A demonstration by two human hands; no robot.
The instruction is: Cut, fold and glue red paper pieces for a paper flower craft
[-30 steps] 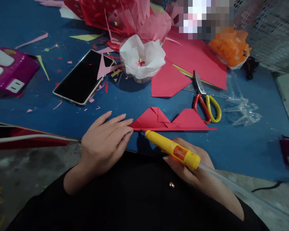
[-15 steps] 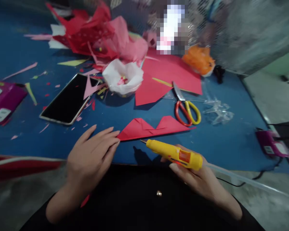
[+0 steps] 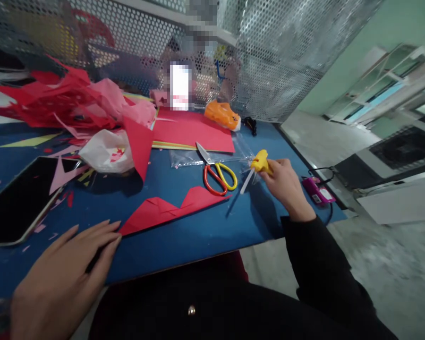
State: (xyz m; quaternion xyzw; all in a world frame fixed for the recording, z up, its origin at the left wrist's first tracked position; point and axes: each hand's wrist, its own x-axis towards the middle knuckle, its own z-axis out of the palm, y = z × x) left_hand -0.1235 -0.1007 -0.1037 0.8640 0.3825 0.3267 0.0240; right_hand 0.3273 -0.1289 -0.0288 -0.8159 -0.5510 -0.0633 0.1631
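My left hand (image 3: 62, 274) lies flat on the blue table (image 3: 184, 238), fingers stretched out, their tips touching the left corner of a folded red paper piece (image 3: 170, 210). My right hand (image 3: 285, 186) is out to the right, closed around a yellow glue gun (image 3: 260, 163) with a clear glue stick (image 3: 247, 180) pointing back at me. The gun is held just above the table, right of the scissors (image 3: 217, 174).
A black phone (image 3: 19, 198) lies at the left. A white paper flower (image 3: 104, 151), red and pink paper scraps (image 3: 74, 101), a red sheet (image 3: 193, 130) and an orange object (image 3: 222, 114) lie behind. A purple plug device (image 3: 318, 191) sits at the table's right edge. Perforated metal mesh (image 3: 269, 56) stands at the back.
My right hand has carried the glue gun from in front of me out to the right, past the scissors. My head has turned right and up. The left hand stays on the red paper.
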